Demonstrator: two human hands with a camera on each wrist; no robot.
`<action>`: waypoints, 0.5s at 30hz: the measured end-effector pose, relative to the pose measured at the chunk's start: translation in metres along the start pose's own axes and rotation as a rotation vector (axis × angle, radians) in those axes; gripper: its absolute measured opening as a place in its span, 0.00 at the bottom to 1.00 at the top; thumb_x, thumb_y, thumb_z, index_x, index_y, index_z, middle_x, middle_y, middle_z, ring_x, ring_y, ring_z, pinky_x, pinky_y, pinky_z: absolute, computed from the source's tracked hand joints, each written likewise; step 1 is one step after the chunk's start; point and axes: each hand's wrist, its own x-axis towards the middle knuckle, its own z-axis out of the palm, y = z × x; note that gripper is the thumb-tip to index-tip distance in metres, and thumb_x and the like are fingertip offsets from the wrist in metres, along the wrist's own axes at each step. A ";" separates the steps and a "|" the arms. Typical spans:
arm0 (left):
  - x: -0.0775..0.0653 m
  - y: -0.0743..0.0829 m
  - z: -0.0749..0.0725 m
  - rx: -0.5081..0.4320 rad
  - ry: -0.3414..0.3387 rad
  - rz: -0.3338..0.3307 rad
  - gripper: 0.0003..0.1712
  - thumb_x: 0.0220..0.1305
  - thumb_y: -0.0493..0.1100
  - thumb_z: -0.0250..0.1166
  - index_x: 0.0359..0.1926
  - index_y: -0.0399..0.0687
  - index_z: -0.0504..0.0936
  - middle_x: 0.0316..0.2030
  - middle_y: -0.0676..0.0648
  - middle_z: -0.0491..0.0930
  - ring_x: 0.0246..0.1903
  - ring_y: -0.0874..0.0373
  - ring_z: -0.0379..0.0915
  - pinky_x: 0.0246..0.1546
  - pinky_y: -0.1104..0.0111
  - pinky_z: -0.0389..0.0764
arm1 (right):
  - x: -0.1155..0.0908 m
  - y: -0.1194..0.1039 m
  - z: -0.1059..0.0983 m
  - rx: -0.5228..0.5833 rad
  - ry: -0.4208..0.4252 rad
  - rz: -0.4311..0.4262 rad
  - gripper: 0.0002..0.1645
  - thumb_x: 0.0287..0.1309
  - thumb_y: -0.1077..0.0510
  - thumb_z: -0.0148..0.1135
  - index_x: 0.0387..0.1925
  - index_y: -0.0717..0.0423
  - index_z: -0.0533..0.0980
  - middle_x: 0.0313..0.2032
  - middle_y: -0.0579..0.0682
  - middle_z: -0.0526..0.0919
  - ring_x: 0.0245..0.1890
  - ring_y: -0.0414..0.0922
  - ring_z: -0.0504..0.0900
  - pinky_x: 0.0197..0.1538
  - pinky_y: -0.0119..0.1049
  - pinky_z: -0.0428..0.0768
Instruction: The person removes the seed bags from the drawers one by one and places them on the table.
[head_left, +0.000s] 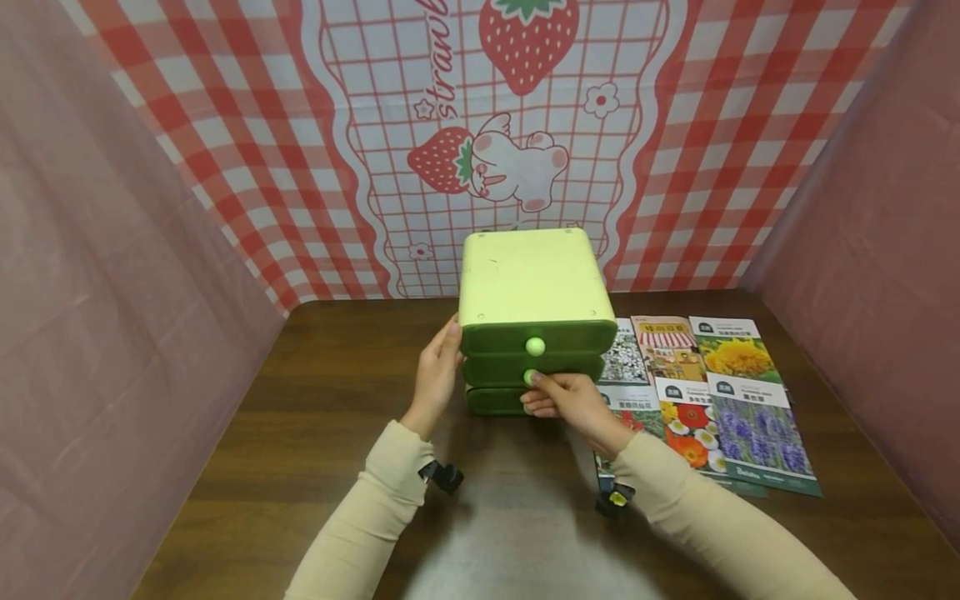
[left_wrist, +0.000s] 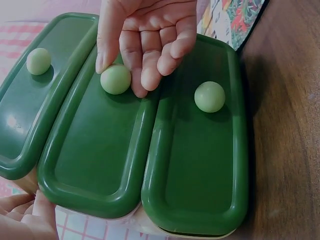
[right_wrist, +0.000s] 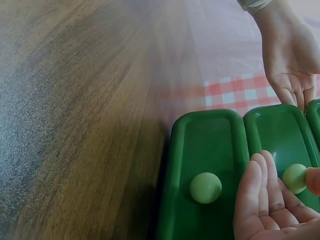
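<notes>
A small cabinet (head_left: 532,275) with a pale yellow-green shell and three dark green drawers stands on the table. Each drawer has a round light green knob. My right hand (head_left: 573,404) is in front of it, pinching the middle drawer's knob (left_wrist: 116,79) between thumb and index finger. The other fingers of that hand extend over the lower drawer's front, near the bottom knob (right_wrist: 205,188). My left hand (head_left: 437,371) rests against the cabinet's left side with its fingers fairly straight. The top knob (head_left: 535,346) is untouched.
Several flower-picture packets (head_left: 757,425) lie overlapping on the wooden table (head_left: 337,392), right of the cabinet. Behind it hangs a red-checked strawberry cloth (head_left: 480,92). Pink curtains (head_left: 97,300) close off both sides.
</notes>
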 end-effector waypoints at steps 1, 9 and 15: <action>0.000 0.000 0.000 -0.007 -0.003 0.003 0.28 0.78 0.53 0.47 0.71 0.46 0.67 0.70 0.45 0.66 0.68 0.49 0.65 0.65 0.54 0.73 | 0.000 0.000 0.000 0.000 0.000 -0.003 0.30 0.71 0.48 0.54 0.52 0.75 0.76 0.39 0.62 0.88 0.37 0.45 0.89 0.48 0.45 0.87; -0.002 -0.001 -0.002 -0.016 -0.002 -0.002 0.29 0.77 0.54 0.47 0.72 0.46 0.65 0.71 0.46 0.65 0.69 0.50 0.64 0.66 0.56 0.73 | -0.007 -0.002 -0.012 -0.035 0.031 -0.025 0.28 0.73 0.51 0.51 0.54 0.76 0.75 0.38 0.58 0.88 0.37 0.43 0.88 0.46 0.40 0.87; -0.009 -0.002 -0.010 0.049 -0.016 0.027 0.30 0.77 0.54 0.47 0.72 0.45 0.64 0.71 0.44 0.65 0.65 0.46 0.69 0.66 0.56 0.73 | -0.017 -0.009 -0.042 -0.216 0.052 -0.111 0.25 0.74 0.52 0.49 0.54 0.71 0.76 0.41 0.61 0.87 0.38 0.40 0.86 0.45 0.36 0.87</action>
